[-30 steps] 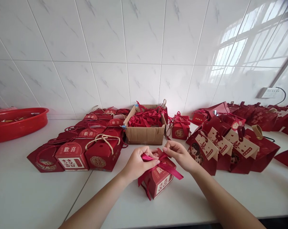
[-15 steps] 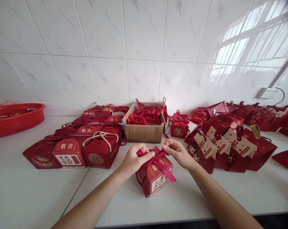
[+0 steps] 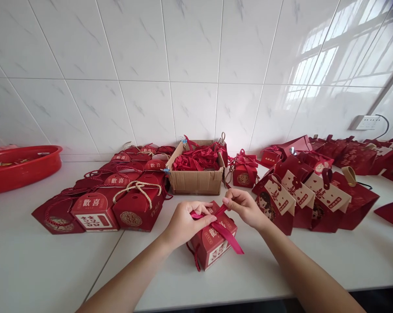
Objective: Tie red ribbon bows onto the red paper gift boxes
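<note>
On the white counter (image 3: 36, 269), far side, a cardboard box (image 3: 196, 180) of ribbons is sitting between red gift boxes (image 3: 118, 204) left and tagged bags (image 3: 313, 195) right. Near me, the small red box (image 3: 214, 243) is standing while my left hand (image 3: 183, 224) and right hand (image 3: 245, 208) are pinching its ribbon (image 3: 224, 228) tight.

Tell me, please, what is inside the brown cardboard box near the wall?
The cardboard box is open and holds a heap of red ribbons up to its rim. The ribbons cover anything lying deeper, and the box bottom cannot be seen.
</note>
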The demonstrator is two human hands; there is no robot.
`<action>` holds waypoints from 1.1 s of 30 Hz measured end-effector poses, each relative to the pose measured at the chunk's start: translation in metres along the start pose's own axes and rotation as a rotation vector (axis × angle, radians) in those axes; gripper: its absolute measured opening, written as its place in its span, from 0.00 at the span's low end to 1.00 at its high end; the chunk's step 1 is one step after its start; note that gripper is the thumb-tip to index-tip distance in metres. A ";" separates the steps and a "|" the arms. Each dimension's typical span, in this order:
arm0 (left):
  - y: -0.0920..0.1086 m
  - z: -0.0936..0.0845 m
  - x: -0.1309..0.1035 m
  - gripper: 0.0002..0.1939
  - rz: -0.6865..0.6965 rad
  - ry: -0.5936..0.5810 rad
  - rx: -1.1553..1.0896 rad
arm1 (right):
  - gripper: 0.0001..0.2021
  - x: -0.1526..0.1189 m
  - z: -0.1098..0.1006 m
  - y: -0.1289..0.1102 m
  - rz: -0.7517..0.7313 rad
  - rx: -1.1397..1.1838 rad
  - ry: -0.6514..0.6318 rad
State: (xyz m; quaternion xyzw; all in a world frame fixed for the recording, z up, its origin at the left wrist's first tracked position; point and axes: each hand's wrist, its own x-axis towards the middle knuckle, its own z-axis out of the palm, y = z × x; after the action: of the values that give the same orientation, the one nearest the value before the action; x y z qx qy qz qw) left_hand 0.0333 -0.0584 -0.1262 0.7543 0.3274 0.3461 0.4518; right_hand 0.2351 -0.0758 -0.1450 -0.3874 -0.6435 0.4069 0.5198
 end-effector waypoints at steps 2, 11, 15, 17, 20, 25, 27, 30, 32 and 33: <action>0.001 0.000 0.000 0.11 -0.012 -0.007 -0.016 | 0.21 0.000 -0.002 0.000 0.004 -0.026 -0.015; -0.002 -0.019 0.008 0.15 -0.152 -0.016 -0.368 | 0.18 -0.003 0.001 -0.008 -0.076 -0.147 0.026; -0.005 -0.025 0.014 0.16 -0.234 -0.065 -0.420 | 0.10 -0.011 0.015 -0.019 -0.242 -0.419 0.053; -0.005 -0.026 0.014 0.18 -0.258 -0.137 -0.488 | 0.08 -0.013 0.022 -0.020 -0.250 -0.502 0.020; -0.003 -0.027 0.014 0.20 -0.263 -0.187 -0.568 | 0.06 -0.013 0.029 -0.020 -0.221 -0.511 -0.032; -0.006 -0.024 0.014 0.13 -0.280 -0.160 -0.615 | 0.03 -0.010 0.031 -0.021 -0.221 -0.497 -0.091; -0.009 -0.022 0.015 0.10 -0.291 -0.124 -0.637 | 0.03 -0.009 0.030 -0.022 -0.223 -0.504 -0.118; -0.014 -0.020 0.018 0.09 -0.310 -0.127 -0.689 | 0.03 -0.008 0.030 -0.023 -0.237 -0.506 -0.145; -0.018 -0.021 0.020 0.08 -0.335 -0.138 -0.727 | 0.03 -0.008 0.031 -0.022 -0.239 -0.499 -0.154; -0.019 -0.021 0.021 0.08 -0.350 -0.145 -0.744 | 0.03 -0.008 0.031 -0.022 -0.241 -0.498 -0.156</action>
State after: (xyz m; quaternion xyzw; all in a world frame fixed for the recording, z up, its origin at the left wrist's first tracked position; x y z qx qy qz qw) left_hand 0.0242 -0.0245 -0.1316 0.4949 0.2704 0.3046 0.7676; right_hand 0.2041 -0.0951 -0.1317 -0.3914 -0.8031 0.2003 0.4021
